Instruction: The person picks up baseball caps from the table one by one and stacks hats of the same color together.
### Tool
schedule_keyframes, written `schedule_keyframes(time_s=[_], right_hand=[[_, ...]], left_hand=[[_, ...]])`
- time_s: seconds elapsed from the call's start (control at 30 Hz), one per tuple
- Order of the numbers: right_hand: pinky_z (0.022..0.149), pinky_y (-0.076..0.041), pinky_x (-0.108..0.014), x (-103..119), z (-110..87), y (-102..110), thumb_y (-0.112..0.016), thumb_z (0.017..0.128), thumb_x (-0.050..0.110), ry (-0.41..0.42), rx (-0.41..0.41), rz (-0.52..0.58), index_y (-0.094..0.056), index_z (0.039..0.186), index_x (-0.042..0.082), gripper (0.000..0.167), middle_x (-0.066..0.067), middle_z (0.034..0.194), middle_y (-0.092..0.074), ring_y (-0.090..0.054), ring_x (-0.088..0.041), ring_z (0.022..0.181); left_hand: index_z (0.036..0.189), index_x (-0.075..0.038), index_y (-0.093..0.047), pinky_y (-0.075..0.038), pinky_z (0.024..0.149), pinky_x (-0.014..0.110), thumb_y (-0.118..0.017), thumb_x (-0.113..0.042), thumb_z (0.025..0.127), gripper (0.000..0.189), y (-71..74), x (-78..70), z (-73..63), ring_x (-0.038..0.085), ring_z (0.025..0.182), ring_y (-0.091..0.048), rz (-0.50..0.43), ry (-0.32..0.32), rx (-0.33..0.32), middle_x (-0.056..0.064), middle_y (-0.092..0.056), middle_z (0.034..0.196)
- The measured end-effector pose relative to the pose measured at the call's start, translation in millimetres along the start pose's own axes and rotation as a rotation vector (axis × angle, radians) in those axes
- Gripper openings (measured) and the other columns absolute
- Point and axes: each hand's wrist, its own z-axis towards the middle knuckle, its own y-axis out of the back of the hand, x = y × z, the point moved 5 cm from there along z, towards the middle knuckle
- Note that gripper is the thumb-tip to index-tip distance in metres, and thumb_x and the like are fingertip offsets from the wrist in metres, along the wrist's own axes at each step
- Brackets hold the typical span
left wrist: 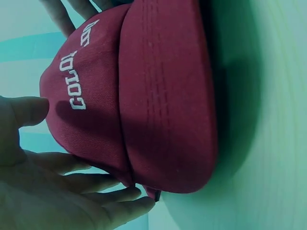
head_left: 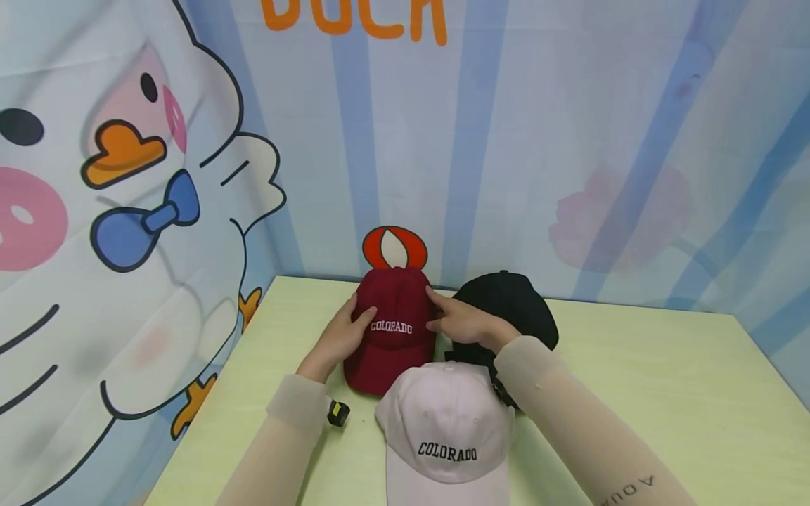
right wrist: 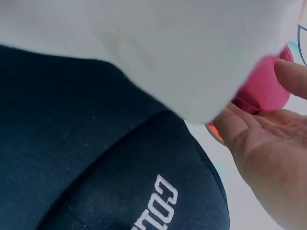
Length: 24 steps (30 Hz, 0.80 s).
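A dark red baseball cap (head_left: 395,358) with white COLORADO lettering stands near the back of the table, its brim facing me. My left hand (head_left: 338,341) touches the cap's left side, thumb toward the front of the crown. In the left wrist view, the fingers (left wrist: 110,196) run nearly straight along the crown's edge. On the other side, my right hand (head_left: 474,323) has its fingertips at the crown's right edge. That hand reaches across a black cap (head_left: 512,302). In the right wrist view, white letters show on the black cap (right wrist: 192,177).
A pale pink cap (head_left: 443,407) with black COLORADO lettering lies in front of the other two caps. Beside my left sleeve is a small black and yellow object (head_left: 338,413). A printed cloth backdrop (head_left: 411,140) rises behind the light yellow-green table (head_left: 664,393).
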Motion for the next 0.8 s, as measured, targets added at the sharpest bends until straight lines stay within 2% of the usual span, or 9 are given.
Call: schedule_keyframes(time_s=[0.1, 0.23, 0.43, 0.63, 0.8], right_hand=[[0.129, -0.023, -0.051, -0.7, -0.8, 0.7, -0.049, 0.107, 0.016, 0.003, 0.002, -0.011, -0.002, 0.167, 0.016, 0.076, -0.012, 0.174, -0.013, -0.021, -0.032, 0.160], [0.127, -0.028, -0.052, -0.2, -6.5, 4.5, -0.051, 0.107, 0.018, 0.013, -0.002, -0.009, -0.004, 0.168, 0.015, 0.076, -0.014, 0.173, -0.020, -0.026, -0.033, 0.158], [0.123, -0.035, -0.054, -1.6, -25.8, 15.4, -0.054, 0.107, 0.019, 0.070, -0.039, 0.021, -0.011, 0.167, 0.012, 0.074, -0.017, 0.171, -0.025, -0.033, -0.037, 0.155], [0.120, -0.038, -0.056, -11.5, -58.0, 30.5, -0.056, 0.107, 0.029, 0.100, -0.172, 0.037, -0.024, 0.165, 0.013, 0.068, -0.014, 0.170, -0.028, -0.038, -0.037, 0.152], [0.119, -0.038, -0.060, -24.8, -88.5, 48.5, -0.054, 0.107, 0.044, 0.113, -0.353, 0.073, -0.032, 0.163, 0.018, 0.066, -0.013, 0.165, -0.039, -0.044, -0.036, 0.149]], left_hand=[[0.167, -0.007, -0.008, -0.015, 0.129, 0.057, -0.045, -0.043, 0.109, 0.077, 0.8, 0.0, -0.5, 0.036, 0.161, -0.015, 0.000, 0.003, -0.002, 0.015, -0.017, 0.173], [0.166, -0.005, -0.008, -0.015, 0.129, 0.058, -0.045, -0.042, 0.109, 0.078, 2.5, -2.8, -3.1, 0.037, 0.161, -0.014, 0.033, -0.004, -0.041, 0.018, -0.014, 0.173], [0.165, -0.002, -0.013, -0.016, 0.128, 0.062, -0.048, -0.037, 0.108, 0.075, 2.8, -21.6, -19.0, 0.043, 0.160, -0.014, 0.113, -0.086, -0.131, 0.024, -0.012, 0.172], [0.165, -0.005, -0.018, -0.021, 0.125, 0.065, -0.051, -0.036, 0.107, 0.074, -3.0, -45.7, -36.2, 0.042, 0.159, -0.016, 0.166, -0.191, -0.151, 0.021, -0.014, 0.172], [0.166, -0.008, -0.021, -0.021, 0.124, 0.067, -0.051, -0.039, 0.107, 0.073, -11.6, -62.3, -44.4, 0.040, 0.160, -0.012, 0.228, -0.271, -0.152, 0.016, -0.015, 0.173]])
